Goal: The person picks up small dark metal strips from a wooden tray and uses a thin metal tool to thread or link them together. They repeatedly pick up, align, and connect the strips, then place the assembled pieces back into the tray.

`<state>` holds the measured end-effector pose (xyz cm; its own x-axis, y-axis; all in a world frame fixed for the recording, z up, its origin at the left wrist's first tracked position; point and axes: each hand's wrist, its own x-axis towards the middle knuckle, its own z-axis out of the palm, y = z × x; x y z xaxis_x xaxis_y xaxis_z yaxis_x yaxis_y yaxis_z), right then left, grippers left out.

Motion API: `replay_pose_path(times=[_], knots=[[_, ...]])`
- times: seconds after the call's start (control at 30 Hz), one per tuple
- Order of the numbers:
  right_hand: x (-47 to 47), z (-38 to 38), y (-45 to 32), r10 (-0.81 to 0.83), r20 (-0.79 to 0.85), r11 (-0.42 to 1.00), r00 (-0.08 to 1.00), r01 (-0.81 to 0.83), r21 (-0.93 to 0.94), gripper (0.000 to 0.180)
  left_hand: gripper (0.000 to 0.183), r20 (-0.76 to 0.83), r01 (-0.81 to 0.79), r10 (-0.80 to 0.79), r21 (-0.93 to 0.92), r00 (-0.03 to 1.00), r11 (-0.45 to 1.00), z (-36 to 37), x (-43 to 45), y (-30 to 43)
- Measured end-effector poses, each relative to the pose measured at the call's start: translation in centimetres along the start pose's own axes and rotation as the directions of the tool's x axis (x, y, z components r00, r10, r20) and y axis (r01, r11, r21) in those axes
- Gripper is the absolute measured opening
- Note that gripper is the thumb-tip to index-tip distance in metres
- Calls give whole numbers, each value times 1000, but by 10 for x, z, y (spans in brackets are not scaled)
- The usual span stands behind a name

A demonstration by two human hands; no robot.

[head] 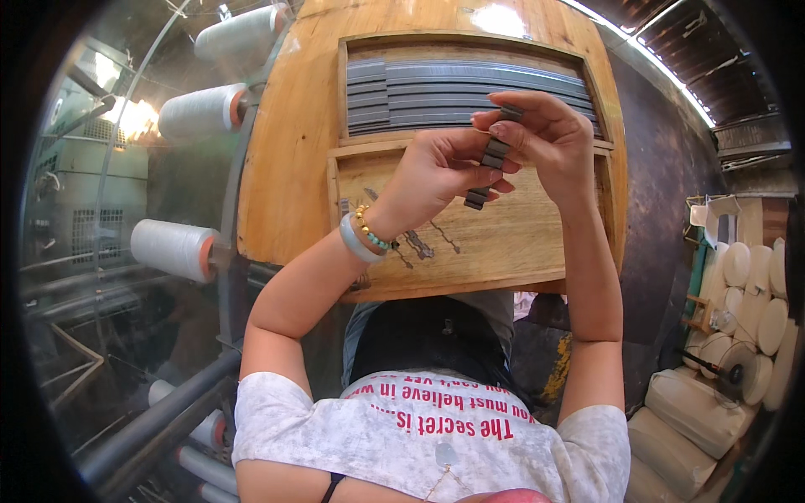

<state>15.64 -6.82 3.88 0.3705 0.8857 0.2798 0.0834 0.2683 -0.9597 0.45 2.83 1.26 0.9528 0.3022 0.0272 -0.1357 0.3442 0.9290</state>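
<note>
Both hands are raised over a wooden tray (522, 232) on a wooden table. My left hand (449, 166) grips a short row of small dark metal pieces (492, 161) between thumb and fingers. My right hand (541, 135) pinches the upper end of the same row with thumb and fingers. Behind the hands, the tray's back compartment holds rows of thin grey metal strips (440, 88). In the front compartment, below my left wrist, lie several small dark metal pieces (418, 244), some of them thin and chain-like.
At the left, cones of pale thread (173, 248) stick out from a metal frame beside the table. A dark wall or panel (660, 188) runs along the right. Farther right are wrapped packages (698, 412), round white rolls (770, 327) and a fan (732, 374).
</note>
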Motion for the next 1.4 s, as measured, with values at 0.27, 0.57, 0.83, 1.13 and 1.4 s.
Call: replay_pose_path(times=[0.27, 0.57, 0.83, 1.13, 1.4], knots=[[10, -11, 14, 196, 2, 980, 981, -196, 36, 10, 29, -11, 78, -78, -29, 997, 997, -6, 4, -20], [17, -26, 16, 16, -206, 997, 978, 0, 78, 12, 32, 29, 228, -227, -83, 974, 970, -10, 4, -20], [4, -20, 27, 145, -211, 987, 967, -155, -33, 10, 37, 1, 149, -149, -78, 989, 986, -19, 4, -16], [-4, 9, 26, 85, -184, 993, 979, -99, -69, 19, 33, -5, 153, -154, -120, 988, 981, -20, 4, -25], [-22, -2, 32, -622, 228, 558, 749, 629, -541, 30, 32, 25, -379, 387, 265, 922, 887, -18, 8, -55]])
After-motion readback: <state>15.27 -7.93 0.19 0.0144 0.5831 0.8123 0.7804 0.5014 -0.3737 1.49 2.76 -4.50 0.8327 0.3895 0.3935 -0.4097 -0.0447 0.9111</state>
